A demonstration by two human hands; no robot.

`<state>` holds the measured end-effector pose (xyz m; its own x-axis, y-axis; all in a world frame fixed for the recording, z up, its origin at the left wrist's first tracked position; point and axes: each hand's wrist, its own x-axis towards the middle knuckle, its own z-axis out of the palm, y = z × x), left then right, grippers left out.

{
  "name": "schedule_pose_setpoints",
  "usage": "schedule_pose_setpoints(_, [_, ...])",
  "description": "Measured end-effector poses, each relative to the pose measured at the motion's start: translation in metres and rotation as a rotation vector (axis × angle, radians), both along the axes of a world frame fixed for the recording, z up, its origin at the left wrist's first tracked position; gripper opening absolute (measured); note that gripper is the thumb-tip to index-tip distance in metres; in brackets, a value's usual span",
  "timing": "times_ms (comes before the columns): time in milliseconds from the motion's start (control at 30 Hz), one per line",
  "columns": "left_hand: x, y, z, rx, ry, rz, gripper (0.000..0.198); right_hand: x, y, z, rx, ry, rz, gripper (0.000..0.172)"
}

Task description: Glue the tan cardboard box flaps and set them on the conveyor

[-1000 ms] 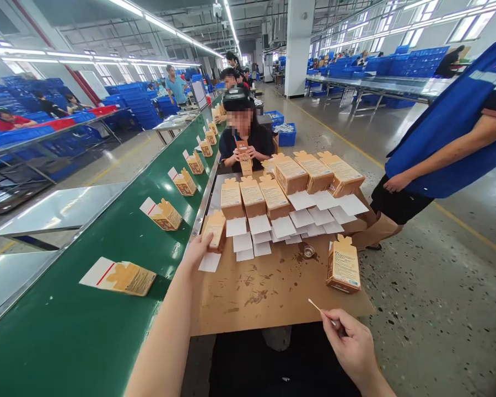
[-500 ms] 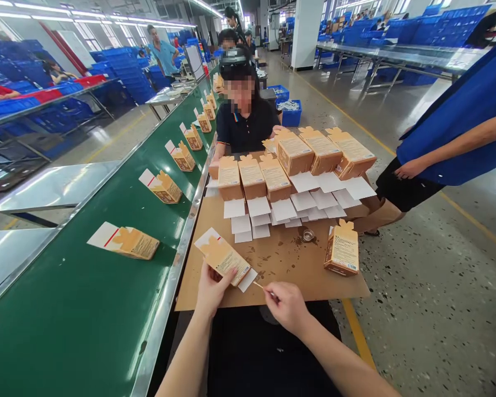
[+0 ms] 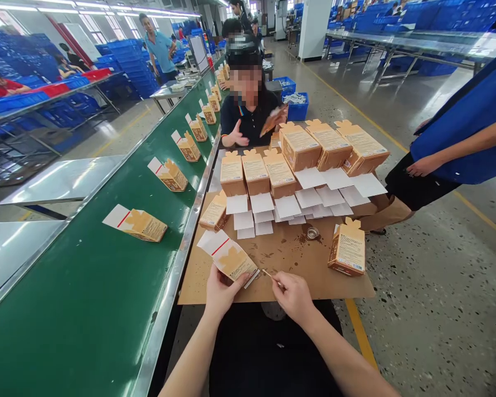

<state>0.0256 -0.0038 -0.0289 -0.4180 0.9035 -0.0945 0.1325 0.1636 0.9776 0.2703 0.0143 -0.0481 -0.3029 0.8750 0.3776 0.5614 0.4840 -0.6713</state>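
In my left hand (image 3: 223,292) is a tan carton (image 3: 230,259), held tilted above the brown board (image 3: 289,284). A white flap with a red stripe sticks out at its upper left end. At its lower right end another white flap now shows as a narrow strip. My right hand (image 3: 293,295) pinches a thin, pale stick (image 3: 268,273), whose tip is just right of the carton and apart from it. A small clear dish (image 3: 312,234) lies on the board amid dark wet spots. One carton (image 3: 347,248) stands at the board's right side, another (image 3: 214,211) at its left edge.
Several cartons (image 3: 256,172) with white flaps (image 3: 287,207) stand in rows at the back. On my left, a green conveyor (image 3: 86,309) with a metal rim carries a line of cartons. A co-worker (image 3: 248,105) sits opposite; a person in blue (image 3: 467,138) stands at right.
The lower flap of my carton has gone from sticking out to a narrow strip, and the stick has drawn back. A carton now stands at the board's left edge; the co-worker lifts another brown piece.
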Motion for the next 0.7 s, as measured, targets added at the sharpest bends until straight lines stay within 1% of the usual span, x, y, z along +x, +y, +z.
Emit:
schedule_pose_setpoints(100, [0.005, -0.009, -0.011, 0.031, 0.134, 0.034, 0.080, 0.024, -0.012, 0.009, -0.026, 0.120, -0.075, 0.038])
schedule_pose_setpoints(200, [0.008, -0.014, -0.018, 0.029, 0.224, 0.026, 0.070, 0.041, -0.026, 0.015, -0.064, 0.170, -0.133, 0.039])
schedule_pose_setpoints(300, [0.014, -0.012, -0.018, 0.026, 0.240, 0.032, 0.065, 0.043, -0.033, 0.016, -0.124, 0.228, -0.160, 0.040])
schedule_pose_setpoints(367, [0.018, -0.010, -0.015, 0.033, 0.230, 0.038, 0.067, 0.037, -0.034, 0.014, -0.150, 0.265, -0.137, 0.040])
schedule_pose_setpoints(433, [0.014, -0.009, -0.011, 0.044, 0.207, 0.069, 0.070, 0.031, -0.033, 0.013, -0.159, 0.298, -0.120, 0.039])
schedule_pose_setpoints(500, [-0.005, -0.011, -0.003, 0.044, 0.183, 0.173, 0.074, 0.031, -0.033, 0.011, -0.149, 0.325, -0.130, 0.038])
schedule_pose_setpoints(533, [-0.022, -0.014, 0.003, 0.037, 0.180, 0.263, 0.076, 0.034, -0.033, 0.010, -0.140, 0.336, -0.145, 0.038])
schedule_pose_setpoints(567, [-0.044, -0.018, 0.009, 0.035, 0.181, 0.369, 0.079, 0.038, -0.034, 0.010, -0.133, 0.345, -0.160, 0.038])
schedule_pose_setpoints(633, [-0.096, -0.025, 0.024, 0.052, 0.194, 0.584, 0.087, 0.049, -0.035, 0.009, -0.128, 0.350, -0.186, 0.040])
schedule_pose_setpoints(700, [-0.149, -0.031, 0.037, 0.098, 0.211, 0.720, 0.093, 0.059, -0.033, 0.010, -0.133, 0.340, -0.201, 0.044])
